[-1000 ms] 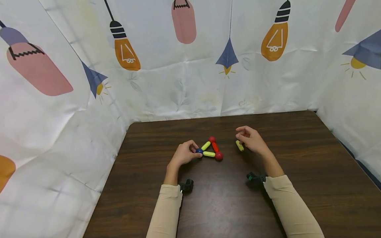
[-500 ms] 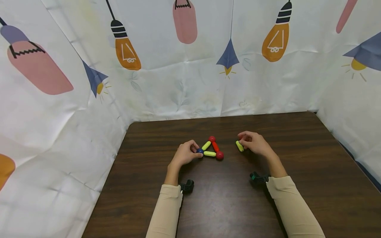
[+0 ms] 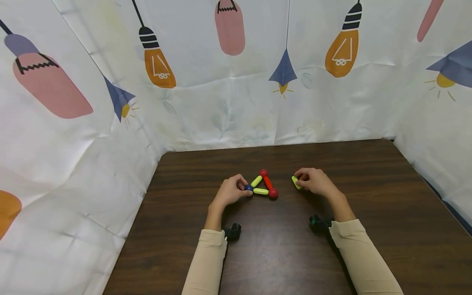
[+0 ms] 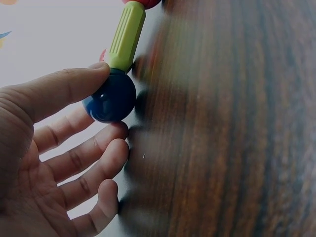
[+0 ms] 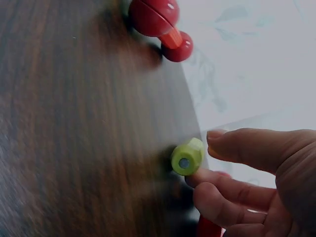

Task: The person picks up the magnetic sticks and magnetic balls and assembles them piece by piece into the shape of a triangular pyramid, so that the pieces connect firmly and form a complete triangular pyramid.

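My left hand (image 3: 230,190) pinches a blue ball (image 4: 109,96) between thumb and forefinger at the corner of a magnetic stick-and-ball triangle. Two yellow-green sticks (image 3: 261,191) run from it to a near red ball (image 3: 273,193) and a far red ball (image 3: 263,173). A red stick (image 3: 267,182) joins those two. To the right, my right hand (image 3: 311,180) has thumb and fingertips around a loose yellow-green magnetic stick (image 5: 186,159), whose round end shows a grey metal disc. Behind its fingers in the right wrist view a red piece (image 5: 209,228) is partly hidden.
The pieces are on a dark wood-grain table (image 3: 273,254). A white cloth (image 3: 228,110) printed with lamps hangs behind and on both sides. Black wrist cameras, left (image 3: 232,232) and right (image 3: 320,221), sit under the cuffs.
My right hand has come nearer along the loose yellow-green stick, and its fingers have closed in around it. My left hand stays on the blue ball, and the triangle keeps its shape.
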Demonstrator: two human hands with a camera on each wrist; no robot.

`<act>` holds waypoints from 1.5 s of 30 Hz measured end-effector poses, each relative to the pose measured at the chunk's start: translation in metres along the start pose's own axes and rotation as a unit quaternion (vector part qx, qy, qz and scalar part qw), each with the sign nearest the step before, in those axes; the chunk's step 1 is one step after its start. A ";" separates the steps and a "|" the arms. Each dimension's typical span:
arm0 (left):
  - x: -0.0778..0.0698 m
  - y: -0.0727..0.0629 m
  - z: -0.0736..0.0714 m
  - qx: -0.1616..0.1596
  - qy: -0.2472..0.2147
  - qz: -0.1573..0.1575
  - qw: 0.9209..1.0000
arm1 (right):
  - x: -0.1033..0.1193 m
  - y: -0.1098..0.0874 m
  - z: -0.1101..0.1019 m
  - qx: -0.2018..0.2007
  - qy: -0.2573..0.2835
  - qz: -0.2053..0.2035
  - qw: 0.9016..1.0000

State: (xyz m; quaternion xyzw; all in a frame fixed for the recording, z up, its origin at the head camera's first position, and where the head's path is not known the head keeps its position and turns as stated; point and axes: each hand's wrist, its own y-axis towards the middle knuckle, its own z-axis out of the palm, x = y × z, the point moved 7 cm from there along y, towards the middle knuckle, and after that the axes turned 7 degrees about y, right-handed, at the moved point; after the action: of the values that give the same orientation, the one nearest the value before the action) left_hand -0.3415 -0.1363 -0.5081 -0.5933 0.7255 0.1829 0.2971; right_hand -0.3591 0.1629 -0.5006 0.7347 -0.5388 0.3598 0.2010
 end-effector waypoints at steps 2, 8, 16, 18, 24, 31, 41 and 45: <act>0.000 0.000 0.001 0.001 -0.001 0.000 1.000 | 0.001 0.001 0.002 -0.001 -0.010 0.001 1.000; -0.002 -0.001 0.003 0.002 -0.001 0.002 1.000 | 0.004 0.003 0.010 -0.002 -0.039 0.003 0.999; -0.003 0.001 0.004 0.005 0.001 0.002 1.000 | 0.007 0.001 0.010 0.002 -0.032 -0.012 0.999; -0.003 0.001 0.005 0.005 0.002 0.002 1.000 | 0.008 0.000 0.004 -0.008 -0.011 -0.023 1.000; -0.002 0.000 0.004 0.005 0.001 0.001 1.000 | 0.008 -0.007 -0.020 -0.041 0.056 -0.033 0.997; -0.001 -0.001 0.005 0.014 0.000 0.008 1.000 | 0.009 -0.011 -0.037 -0.079 0.094 -0.032 0.992; -0.004 -0.003 0.000 0.018 0.006 0.017 1.000 | 0.015 -0.012 -0.034 -0.098 0.152 -0.046 0.982; -0.004 -0.003 0.002 0.019 0.008 0.019 1.000 | 0.024 -0.011 -0.029 -0.098 0.166 -0.073 0.979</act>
State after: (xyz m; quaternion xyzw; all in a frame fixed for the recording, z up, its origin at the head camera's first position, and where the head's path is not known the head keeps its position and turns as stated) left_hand -0.3374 -0.1326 -0.5068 -0.5753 0.7421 0.1697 0.2992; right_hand -0.3542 0.1708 -0.4628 0.6790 -0.4752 0.4069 0.3843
